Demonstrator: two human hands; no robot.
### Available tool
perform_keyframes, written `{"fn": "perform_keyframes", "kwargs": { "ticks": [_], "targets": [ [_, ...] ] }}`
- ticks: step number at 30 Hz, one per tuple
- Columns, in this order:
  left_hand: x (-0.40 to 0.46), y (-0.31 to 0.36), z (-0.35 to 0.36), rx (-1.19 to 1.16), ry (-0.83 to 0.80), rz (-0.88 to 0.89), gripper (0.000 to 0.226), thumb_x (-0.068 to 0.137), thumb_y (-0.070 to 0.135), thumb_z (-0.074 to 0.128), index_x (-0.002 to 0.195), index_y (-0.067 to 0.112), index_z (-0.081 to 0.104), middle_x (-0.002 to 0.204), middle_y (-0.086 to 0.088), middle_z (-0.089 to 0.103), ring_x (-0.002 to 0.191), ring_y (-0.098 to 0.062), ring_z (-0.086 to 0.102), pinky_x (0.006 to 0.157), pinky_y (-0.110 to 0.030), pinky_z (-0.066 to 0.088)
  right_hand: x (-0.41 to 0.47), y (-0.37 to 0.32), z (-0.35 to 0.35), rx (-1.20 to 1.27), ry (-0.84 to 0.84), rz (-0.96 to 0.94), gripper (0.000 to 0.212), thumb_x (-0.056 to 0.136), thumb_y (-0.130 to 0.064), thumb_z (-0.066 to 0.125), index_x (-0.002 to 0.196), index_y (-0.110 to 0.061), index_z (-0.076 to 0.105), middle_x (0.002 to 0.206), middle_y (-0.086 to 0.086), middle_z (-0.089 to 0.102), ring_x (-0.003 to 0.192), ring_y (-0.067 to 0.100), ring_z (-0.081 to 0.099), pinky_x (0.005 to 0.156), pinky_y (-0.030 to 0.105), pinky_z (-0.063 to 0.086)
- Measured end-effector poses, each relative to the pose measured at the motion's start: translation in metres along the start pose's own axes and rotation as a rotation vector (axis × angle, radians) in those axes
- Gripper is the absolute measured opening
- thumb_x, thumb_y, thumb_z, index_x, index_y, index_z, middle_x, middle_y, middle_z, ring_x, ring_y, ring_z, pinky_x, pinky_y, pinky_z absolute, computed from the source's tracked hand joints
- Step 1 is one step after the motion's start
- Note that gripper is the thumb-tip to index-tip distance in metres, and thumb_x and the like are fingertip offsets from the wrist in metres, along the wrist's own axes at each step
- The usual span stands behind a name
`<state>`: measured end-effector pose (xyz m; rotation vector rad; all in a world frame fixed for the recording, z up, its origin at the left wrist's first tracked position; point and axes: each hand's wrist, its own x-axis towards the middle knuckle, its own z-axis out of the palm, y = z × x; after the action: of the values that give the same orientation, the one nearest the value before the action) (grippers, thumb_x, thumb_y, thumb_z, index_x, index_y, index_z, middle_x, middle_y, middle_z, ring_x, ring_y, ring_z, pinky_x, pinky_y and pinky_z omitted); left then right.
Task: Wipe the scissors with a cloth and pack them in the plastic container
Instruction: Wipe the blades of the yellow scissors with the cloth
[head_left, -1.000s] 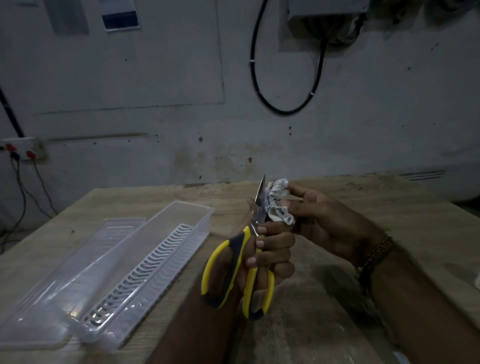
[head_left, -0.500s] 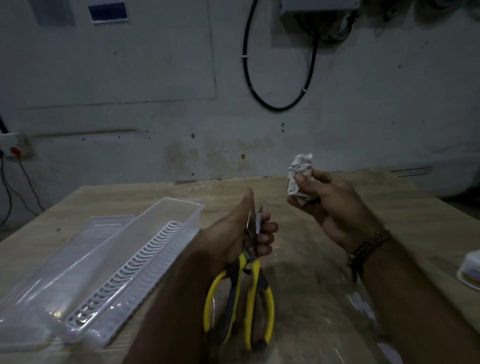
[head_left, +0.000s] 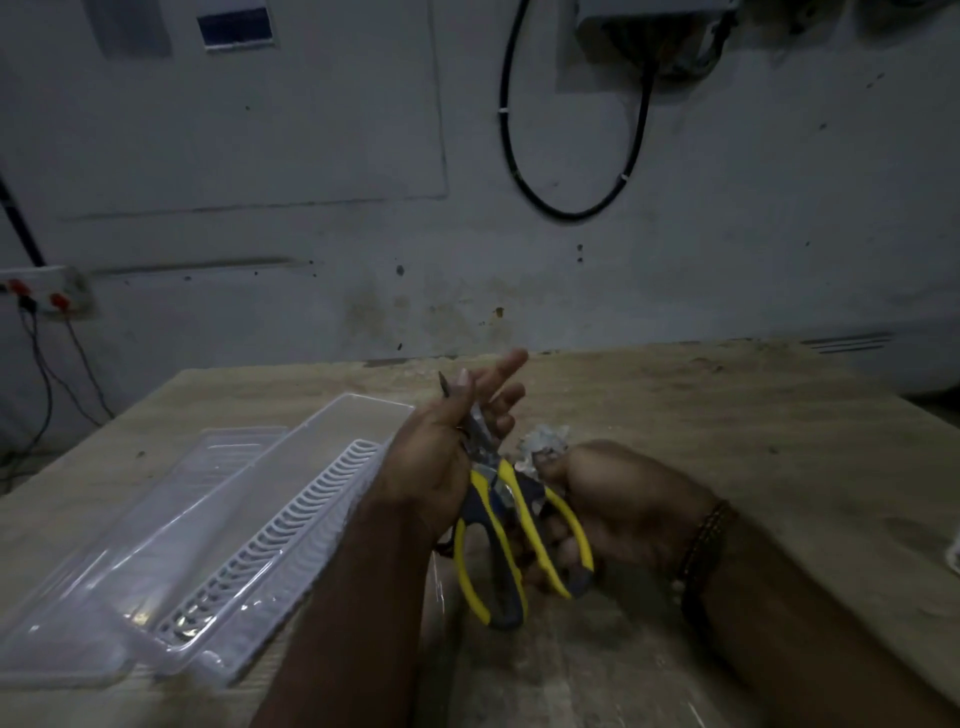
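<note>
At the far left a wall socket (head_left: 49, 296) with red switches hangs above the edge of the wooden table (head_left: 727, 426). On the left part of the table lies a clear lid (head_left: 171, 499), and just to its right, touching it, stands the long clear plastic container (head_left: 270, 530), open, with a white slotted insert along its floor.

Right of the container, above the middle of the table, the left hand (head_left: 447, 462) has its fingers spread loosely; the thumb and palm rest along the blades of the scissors (head_left: 498, 525), whose tip pokes out beyond the thumb toward the far side. The blades look closed together, though the hand hides most of them. The yellow and dark grey handles point toward the near side and stand slightly apart.

To the right, the right hand (head_left: 618, 509) is curled around the right handle loop, fingers through or around it; which exactly, I cannot tell. The same hand pinches a crumpled white cloth (head_left: 543, 452) between thumb and forefinger, just beside the scissor pivot. A beaded bracelet (head_left: 706, 540) circles that wrist.
</note>
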<state>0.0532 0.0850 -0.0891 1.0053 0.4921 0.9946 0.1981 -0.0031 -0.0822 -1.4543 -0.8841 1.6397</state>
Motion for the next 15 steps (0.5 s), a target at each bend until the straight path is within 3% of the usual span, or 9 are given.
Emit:
{"fn": "perform_keyframes", "kwargs": {
  "ticks": [2,5,7,9,10,12,13,15],
  "targets": [
    [0.0,0.0,-0.002,0.03,0.021,0.077,0.054,0.115,0.036,0.025,0.153,0.01,0.051,0.154,0.004,0.059,0.121,-0.001,0.068,0.091,-0.016,0.056,0.006,0.005,0.017,0.051,0.115,-0.042,0.053,0.107,-0.039,0.044,0.132,0.005,0.059,0.116,0.037,0.069,0.068,0.036,0.069,0.052,0.041,0.059],
    [0.001,-0.003,0.003,0.144,0.112,0.127,0.07,0.103,0.054,0.041,0.155,0.009,0.048,0.156,0.0,0.056,0.126,-0.008,0.066,0.093,-0.021,0.059,0.019,0.005,0.023,0.18,0.389,-0.188,0.038,0.104,-0.036,0.052,0.127,-0.01,0.036,0.097,0.029,0.07,0.062,0.033,0.067,0.047,0.044,0.059],
    [-0.003,-0.006,0.011,0.196,0.111,0.039,0.08,0.094,0.065,0.059,0.151,0.01,0.052,0.15,-0.007,0.063,0.125,-0.019,0.069,0.097,-0.037,0.061,0.026,0.003,0.023,0.088,0.566,-0.308,0.04,0.097,-0.044,0.056,0.115,-0.018,0.032,0.105,0.022,0.07,0.082,0.036,0.072,0.071,0.056,0.064],
    [-0.008,-0.01,0.013,0.276,0.093,-0.056,0.064,0.095,0.056,0.069,0.136,0.007,0.062,0.13,-0.016,0.074,0.113,-0.031,0.074,0.097,-0.051,0.061,0.024,0.001,0.018,-0.034,0.711,-0.432,0.04,0.098,-0.039,0.058,0.113,-0.016,0.03,0.117,0.013,0.064,0.1,0.031,0.066,0.09,0.045,0.058],
    [-0.011,-0.012,0.016,0.362,0.067,-0.087,0.051,0.098,0.047,0.069,0.125,0.004,0.067,0.117,-0.02,0.077,0.103,-0.032,0.076,0.092,-0.05,0.063,0.02,-0.001,0.015,-0.073,0.761,-0.482,0.035,0.101,-0.032,0.056,0.115,-0.015,0.028,0.116,0.008,0.058,0.099,0.025,0.062,0.086,0.032,0.054],
    [-0.017,-0.018,0.017,0.51,-0.004,-0.142,0.038,0.102,0.035,0.066,0.112,-0.002,0.073,0.104,-0.024,0.078,0.089,-0.031,0.076,0.081,-0.044,0.064,0.017,-0.002,0.007,-0.122,0.814,-0.557,0.032,0.104,-0.023,0.053,0.12,-0.013,0.028,0.108,0.0,0.05,0.083,0.013,0.056,0.062,0.009,0.046],
    [-0.019,-0.02,0.016,0.531,-0.028,-0.16,0.037,0.103,0.032,0.065,0.112,-0.002,0.075,0.102,-0.024,0.078,0.083,-0.028,0.077,0.075,-0.04,0.065,0.018,-0.001,0.002,-0.122,0.818,-0.576,0.032,0.105,-0.021,0.053,0.124,-0.012,0.029,0.103,-0.003,0.049,0.075,0.006,0.052,0.05,0.003,0.04],
    [-0.022,-0.02,0.017,0.545,-0.031,-0.165,0.034,0.102,0.029,0.065,0.111,-0.001,0.077,0.096,-0.018,0.08,0.071,-0.018,0.076,0.057,-0.028,0.059,0.019,0.0,0.001,-0.149,0.837,-0.616,0.036,0.105,-0.02,0.053,0.129,-0.01,0.029,0.105,-0.001,0.053,0.072,0.0,0.051,0.044,0.004,0.04]
  ]
}}
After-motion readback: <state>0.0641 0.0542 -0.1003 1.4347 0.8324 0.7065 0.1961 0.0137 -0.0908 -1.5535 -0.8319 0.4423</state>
